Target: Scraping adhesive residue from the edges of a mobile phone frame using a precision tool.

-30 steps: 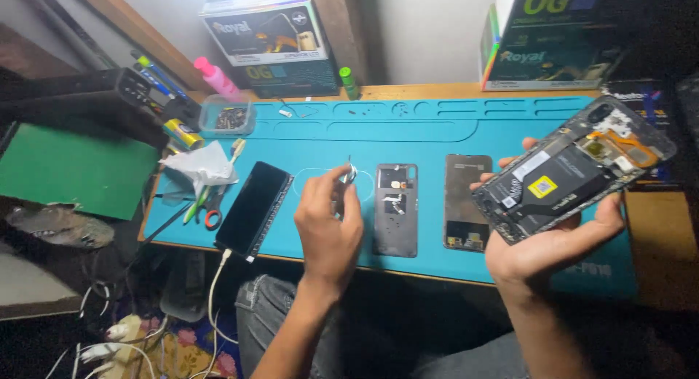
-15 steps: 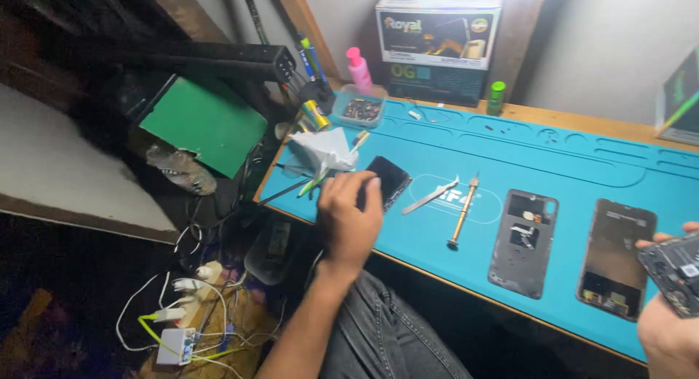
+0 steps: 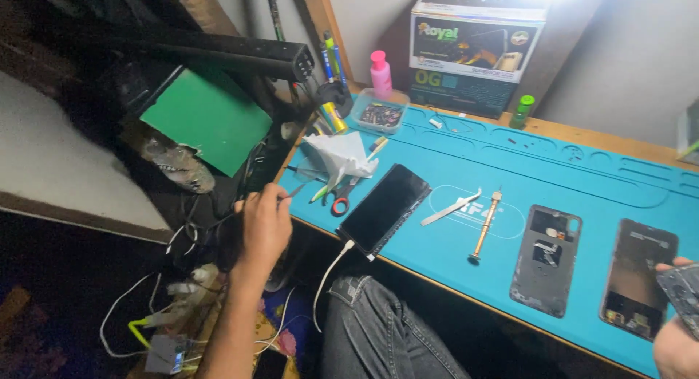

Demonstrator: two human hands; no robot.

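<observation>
Left hand (image 3: 263,222) is reaching off the left edge of the bench (image 3: 582,175), fingers (image 3: 280,197) pinched on a thin dark tool (image 3: 297,192) with its tip pointing toward the tool pile at the left end; I'm judging this a tool-fetch step in a phone teardown; can't tell whether the tool is being lifted or put down

Right hand (image 3: 677,346) is sitting at the bench's front right corner, mostly cut off by the frame; fingers are wrapped on the edge of an opened phone body (image 3: 683,288); only a corner of it is showing

On the blue mat: black phone (image 3: 384,208) lying face up near the front edge, left of centre, white cable (image 3: 331,266) plugged into its near end and hanging off the front edge; metal tweezers (image 3: 451,208) and a brass-handled screwdriver (image 3: 484,226) lying just right of it, apart from each other; grey back cover (image 3: 546,259) and dark screen panel (image 3: 637,277) lying side by side toward the right end; scissors (image 3: 342,200) and crumpled white paper (image 3: 338,153) near the left edge; parts tray (image 3: 378,115) and pink bottle (image 3: 380,73) at the back left corner

Next move, as I read it, is calling for bringing the left hand over to the opened phone body; tool tip needs lining up while the right hand is steadying it
</observation>
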